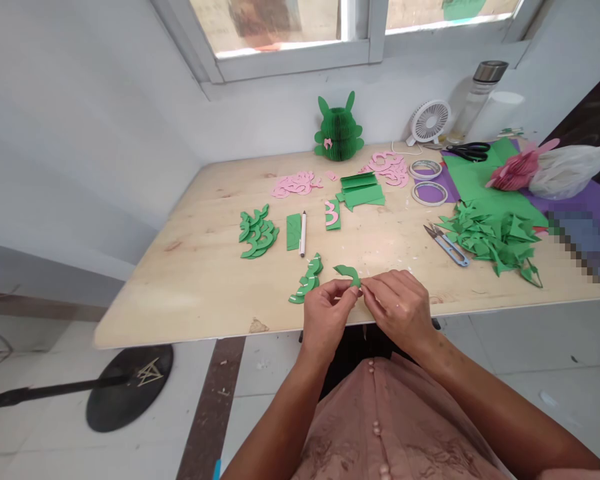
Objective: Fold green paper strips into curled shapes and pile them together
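Near the table's front edge, my left hand [329, 312] pinches a curved green paper cutout [349, 272] between thumb and fingers. My right hand [399, 303] meets it from the other side, its fingertips pressed together at the cutout's lower end; whether they grip the paper itself or something tiny on it is hidden. Just left of my left hand lies a row of overlapping green cutouts [307, 281] with small white strips on them. Beyond it are a green paper rectangle [293, 232] and a white pen [303, 233]. A pink curved piece [332, 213] rests on another green rectangle [334, 223].
Green cutouts [258, 233] are piled at left, pink cutouts [296, 185] farther back. A green paper figure [339, 133] stands by the wall. On the right lie thread snips [447, 245], green scraps [500, 240], tape rolls [429, 193], black scissors [469, 152] and a small fan [430, 121].
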{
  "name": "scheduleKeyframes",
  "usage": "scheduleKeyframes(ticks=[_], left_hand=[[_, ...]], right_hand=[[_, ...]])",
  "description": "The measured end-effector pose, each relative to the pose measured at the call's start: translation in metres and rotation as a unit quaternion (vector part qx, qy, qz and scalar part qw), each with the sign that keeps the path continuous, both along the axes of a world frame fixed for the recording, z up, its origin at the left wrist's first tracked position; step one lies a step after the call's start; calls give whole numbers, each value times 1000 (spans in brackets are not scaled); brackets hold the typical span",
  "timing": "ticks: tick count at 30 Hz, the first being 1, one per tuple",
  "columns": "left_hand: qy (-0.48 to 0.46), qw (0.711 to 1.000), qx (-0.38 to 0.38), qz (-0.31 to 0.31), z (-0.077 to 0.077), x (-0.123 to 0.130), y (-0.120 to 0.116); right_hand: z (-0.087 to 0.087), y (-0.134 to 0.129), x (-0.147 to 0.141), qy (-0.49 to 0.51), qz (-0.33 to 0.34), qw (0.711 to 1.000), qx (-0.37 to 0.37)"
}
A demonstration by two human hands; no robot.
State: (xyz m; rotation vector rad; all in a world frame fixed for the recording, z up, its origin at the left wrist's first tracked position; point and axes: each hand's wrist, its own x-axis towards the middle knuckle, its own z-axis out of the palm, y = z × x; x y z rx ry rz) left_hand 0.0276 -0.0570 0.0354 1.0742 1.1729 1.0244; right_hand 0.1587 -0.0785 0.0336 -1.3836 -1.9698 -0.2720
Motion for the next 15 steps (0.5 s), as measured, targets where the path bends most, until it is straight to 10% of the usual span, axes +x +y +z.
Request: scheduleKeyframes(ticks=[15], left_hand=[[-26, 999, -19, -7, -2, 2, 2]], right_hand=[[-5, 2, 1, 50, -16, 998, -23]])
